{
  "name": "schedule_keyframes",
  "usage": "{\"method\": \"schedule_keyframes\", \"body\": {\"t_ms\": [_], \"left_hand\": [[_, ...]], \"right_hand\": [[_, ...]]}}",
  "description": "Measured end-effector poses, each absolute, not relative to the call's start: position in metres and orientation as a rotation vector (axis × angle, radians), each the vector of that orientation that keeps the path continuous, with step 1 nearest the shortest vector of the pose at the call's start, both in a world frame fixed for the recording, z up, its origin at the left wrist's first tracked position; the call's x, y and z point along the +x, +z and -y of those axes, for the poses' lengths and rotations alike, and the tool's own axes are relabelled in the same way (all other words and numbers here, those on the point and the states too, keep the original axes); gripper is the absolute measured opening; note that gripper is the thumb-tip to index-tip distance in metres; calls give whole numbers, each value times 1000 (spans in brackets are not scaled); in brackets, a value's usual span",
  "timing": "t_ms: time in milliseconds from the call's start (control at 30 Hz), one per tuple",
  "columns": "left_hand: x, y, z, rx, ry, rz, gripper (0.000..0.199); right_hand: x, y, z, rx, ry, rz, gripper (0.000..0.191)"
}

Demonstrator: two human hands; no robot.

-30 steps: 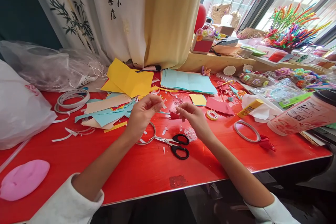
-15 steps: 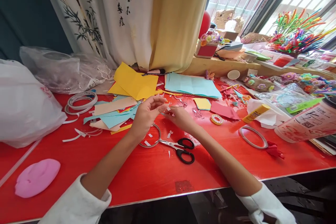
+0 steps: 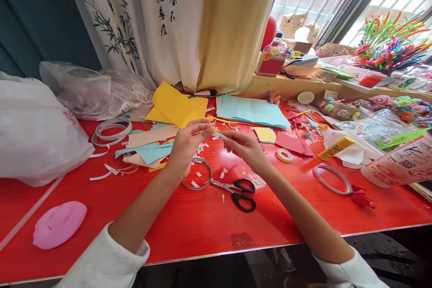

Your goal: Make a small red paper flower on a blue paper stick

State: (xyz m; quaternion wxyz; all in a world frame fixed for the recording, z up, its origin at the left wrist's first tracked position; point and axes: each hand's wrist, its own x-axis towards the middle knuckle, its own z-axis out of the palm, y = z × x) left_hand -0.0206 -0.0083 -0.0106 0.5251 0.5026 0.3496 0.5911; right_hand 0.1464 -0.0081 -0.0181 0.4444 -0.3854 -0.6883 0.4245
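Observation:
My left hand (image 3: 189, 144) and my right hand (image 3: 243, 146) face each other over the middle of the red table (image 3: 189, 229). Between their fingertips is a small light blue paper piece (image 3: 219, 135), pinched by both hands. Just below them lie black-handled scissors (image 3: 238, 190), their blades touching a ring of tape (image 3: 209, 172). Small white scraps (image 3: 223, 173) are scattered around. Yellow sheets (image 3: 182, 108) and a stack of light blue sheets (image 3: 251, 110) lie behind my hands.
Mixed paper strips (image 3: 151, 139) and tape rolls (image 3: 111, 131) lie at left, near a white bag (image 3: 37, 130) and pink clay (image 3: 60, 225). At right are a glue stick (image 3: 336, 147), a tape ring (image 3: 332, 180), red paper (image 3: 293, 143) and a large cup (image 3: 398, 159).
My hands have moved slightly apart, and the light blue piece now shows between them. My right hand has shifted right. The whole view has swung a little to the left.

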Motion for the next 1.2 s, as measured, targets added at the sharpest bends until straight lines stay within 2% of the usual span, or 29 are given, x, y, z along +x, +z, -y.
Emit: {"method": "schedule_keyframes", "body": {"t_ms": [300, 1200], "left_hand": [[-15, -10, 13, 1061, 1425, -786, 10], [-14, -8, 16, 1248, 1504, -920, 16]], "right_hand": [[141, -10, 20, -965, 1083, 1631, 15], [141, -10, 22, -940, 1009, 1638, 14]]}}
